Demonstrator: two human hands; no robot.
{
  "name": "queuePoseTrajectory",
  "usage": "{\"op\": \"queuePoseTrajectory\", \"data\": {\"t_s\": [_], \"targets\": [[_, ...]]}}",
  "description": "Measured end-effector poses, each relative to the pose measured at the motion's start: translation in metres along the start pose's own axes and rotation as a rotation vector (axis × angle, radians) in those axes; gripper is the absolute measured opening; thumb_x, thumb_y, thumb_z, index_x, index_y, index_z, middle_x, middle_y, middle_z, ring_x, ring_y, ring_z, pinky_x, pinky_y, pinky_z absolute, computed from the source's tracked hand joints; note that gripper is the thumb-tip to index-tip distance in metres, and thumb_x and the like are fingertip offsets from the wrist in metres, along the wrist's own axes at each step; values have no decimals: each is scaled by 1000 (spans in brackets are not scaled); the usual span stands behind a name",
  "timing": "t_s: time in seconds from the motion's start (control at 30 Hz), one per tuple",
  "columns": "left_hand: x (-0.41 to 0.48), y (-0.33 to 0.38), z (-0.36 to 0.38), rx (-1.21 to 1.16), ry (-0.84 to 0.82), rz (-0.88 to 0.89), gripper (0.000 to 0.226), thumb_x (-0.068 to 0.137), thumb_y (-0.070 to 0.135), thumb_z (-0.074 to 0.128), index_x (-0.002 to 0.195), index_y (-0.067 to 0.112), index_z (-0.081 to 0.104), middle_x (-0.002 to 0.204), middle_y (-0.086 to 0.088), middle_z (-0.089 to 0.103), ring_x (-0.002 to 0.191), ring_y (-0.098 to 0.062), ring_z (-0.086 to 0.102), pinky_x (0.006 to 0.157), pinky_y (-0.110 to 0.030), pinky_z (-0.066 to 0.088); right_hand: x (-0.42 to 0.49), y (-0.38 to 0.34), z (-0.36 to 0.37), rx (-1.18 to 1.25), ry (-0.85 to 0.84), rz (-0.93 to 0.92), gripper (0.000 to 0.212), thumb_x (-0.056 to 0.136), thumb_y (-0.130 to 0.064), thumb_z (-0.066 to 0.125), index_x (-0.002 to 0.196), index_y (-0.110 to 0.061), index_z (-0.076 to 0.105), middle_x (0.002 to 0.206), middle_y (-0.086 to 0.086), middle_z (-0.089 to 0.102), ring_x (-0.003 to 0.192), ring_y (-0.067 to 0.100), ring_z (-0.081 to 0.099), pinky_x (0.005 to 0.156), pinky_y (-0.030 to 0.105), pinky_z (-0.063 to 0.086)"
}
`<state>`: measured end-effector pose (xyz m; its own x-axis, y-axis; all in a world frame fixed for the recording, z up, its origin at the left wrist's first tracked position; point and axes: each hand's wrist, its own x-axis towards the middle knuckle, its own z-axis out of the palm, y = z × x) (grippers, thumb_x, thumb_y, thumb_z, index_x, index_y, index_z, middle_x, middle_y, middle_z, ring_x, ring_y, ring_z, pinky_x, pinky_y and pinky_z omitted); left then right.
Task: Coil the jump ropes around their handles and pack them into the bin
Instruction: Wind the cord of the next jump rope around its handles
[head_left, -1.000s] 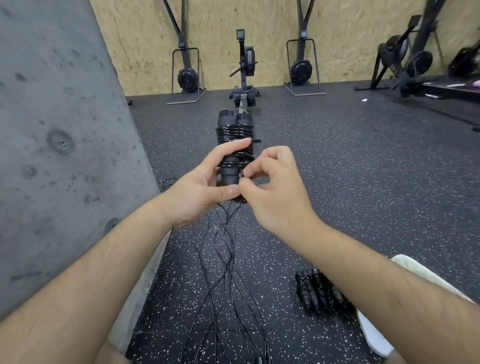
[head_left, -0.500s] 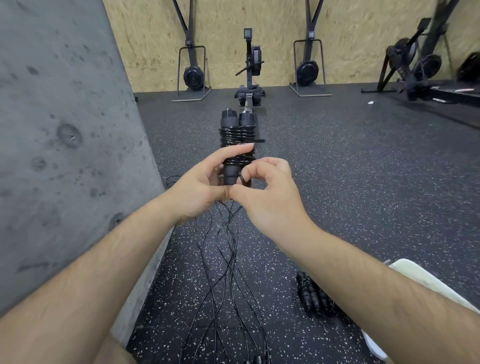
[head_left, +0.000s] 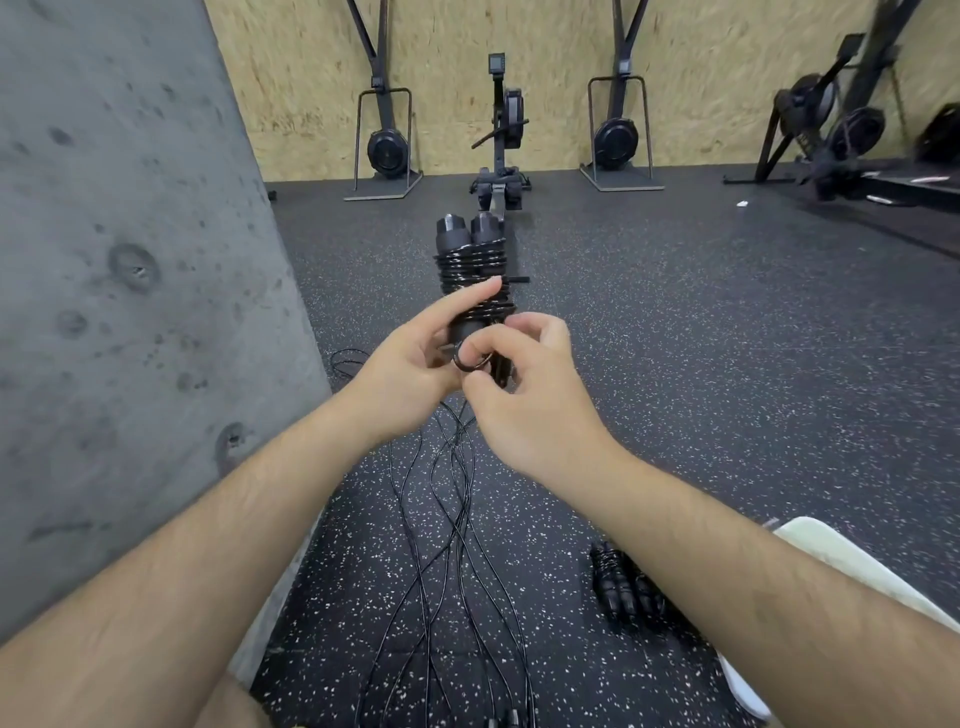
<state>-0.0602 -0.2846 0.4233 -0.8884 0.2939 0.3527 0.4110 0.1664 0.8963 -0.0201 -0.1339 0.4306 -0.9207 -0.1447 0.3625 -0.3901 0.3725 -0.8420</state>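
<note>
Currently, item: handles (head_left: 470, 236), paired, rope (head_left: 472, 265) wound round upper half, held upright mid-air. L hand (head_left: 410, 374) grips lower handles, forefinger across coil. R hand (head_left: 524, 400) fingers (head_left: 501, 340) pinch small end loop (head_left: 470, 362). Rope prob. thin, springy, slick: pin turns w/ thumb. More ropes (head_left: 457, 519) loose on floor (head_left: 675, 364).

Lower ends of the paired handles (head_left: 470, 234) are hidden behind the gripping left hand (head_left: 410, 374) and the right hand (head_left: 530, 410), which pinches a rope loop (head_left: 470, 361) whose run is hidden. Loose ropes (head_left: 457, 519) are cut off by the bottom edge. The coiled bundle (head_left: 621, 587) and white object (head_left: 831, 551) sit partly behind the right forearm (head_left: 779, 597); can't tell what the object is. Far-right machines (head_left: 841, 130) are blurred and edge-cropped. The white scrap (head_left: 743, 204) is too small to tell.
</note>
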Motion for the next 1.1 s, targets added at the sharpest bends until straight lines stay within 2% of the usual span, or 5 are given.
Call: {"op": "queuePoseTrajectory", "data": {"t_s": [0.2, 0.4, 0.67, 1.0, 1.1], "targets": [[-1, 2, 4, 56, 69, 84, 75, 87, -4, 61, 142, 36, 29, 117, -19, 69, 101, -48, 67, 87, -68, 52, 1, 13, -4, -72, 86, -169, 21, 96, -23, 60, 103, -38, 73, 126, -8, 40, 122, 7, 46, 97, 12, 39], [-3, 3, 7, -108, 116, 23, 76, 86, -14, 66, 143, 20, 28, 97, 0, 78, 86, -13, 73, 78, -28, 57, 6, 10, -12, 79, 196, -62, 34, 82, -22, 75, 103, -32, 51, 113, -11, 51, 102, -1, 57, 85, 28, 51], [1, -10, 6, -103, 129, -58, 85, 81, 16, 83, 153, 31, 41, 129, -15, 53, 108, -29, 72, 96, -46, 57, 7, 12, -24, 146, 153, -7, 58, 80, -27, 79, 126, -46, 49, 122, -11, 43, 95, 1, 59, 69, 0, 43], [9, -10, 22, -88, 46, -32, 83, 72, 9, 83, 142, 35, 48, 123, -4, 65, 99, -17, 63, 91, -37, 56, 15, 25, -35, 51, -6, -19, 61, 82, -20, 63, 127, -59, 48, 123, 0, 53, 88, 12, 69, 85, 27, 56], [13, -11, 32, 34, 58, 2, 85, 59, 30, 92, 131, 50, 51, 128, 2, 56, 92, -8, 62, 83, -34, 58, 17, 32, -49, 118, -39, 9, 59, 78, -9, 59, 121, -50, 56, 118, -9, 63, 98, -6, 62, 83, 12, 50]]}}
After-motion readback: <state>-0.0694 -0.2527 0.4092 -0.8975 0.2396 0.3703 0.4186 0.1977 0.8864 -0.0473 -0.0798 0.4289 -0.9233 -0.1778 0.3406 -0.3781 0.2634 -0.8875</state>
